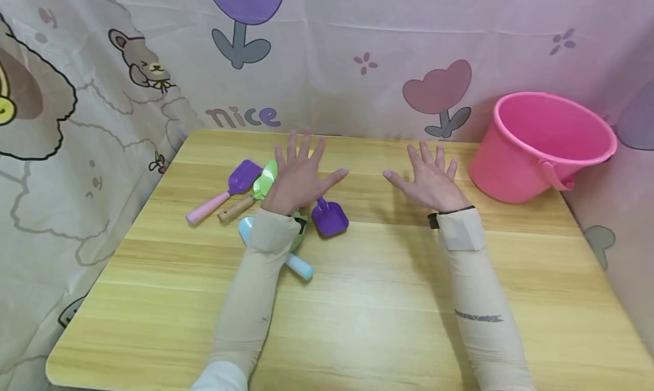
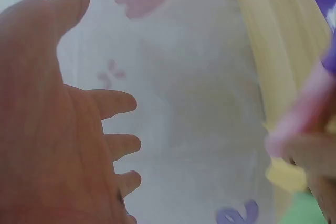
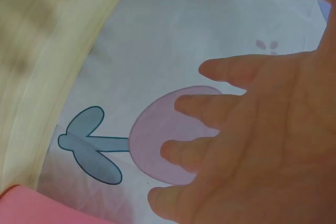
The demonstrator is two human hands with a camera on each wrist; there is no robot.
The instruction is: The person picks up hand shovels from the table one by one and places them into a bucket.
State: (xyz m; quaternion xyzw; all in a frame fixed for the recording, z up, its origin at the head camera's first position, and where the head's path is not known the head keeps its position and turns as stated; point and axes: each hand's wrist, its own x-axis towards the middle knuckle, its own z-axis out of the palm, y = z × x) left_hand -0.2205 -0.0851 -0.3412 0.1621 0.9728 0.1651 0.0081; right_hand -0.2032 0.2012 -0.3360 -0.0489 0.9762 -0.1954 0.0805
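My left hand (image 1: 295, 181) is held with fingers straight and spread above a group of small toy garden tools, gripping nothing. Nearest it lie a green trowel (image 1: 267, 179) with a wooden handle and a shovel (image 1: 244, 177) with purple blade and pink handle. A small purple shovel (image 1: 331, 218) lies just right of the wrist. Under the left forearm a light blue shovel (image 1: 300, 266) and a green item (image 1: 297, 241) are partly hidden. Over the table's right half, my right hand (image 1: 433, 184) is likewise spread and holds nothing; its palm (image 3: 262, 145) shows in the right wrist view.
A pink bucket (image 1: 516, 164) with its handle hanging down stands at the back right of the wooden table (image 1: 357, 323). A printed curtain (image 1: 347, 96) hangs behind the table's back edge and along both sides.
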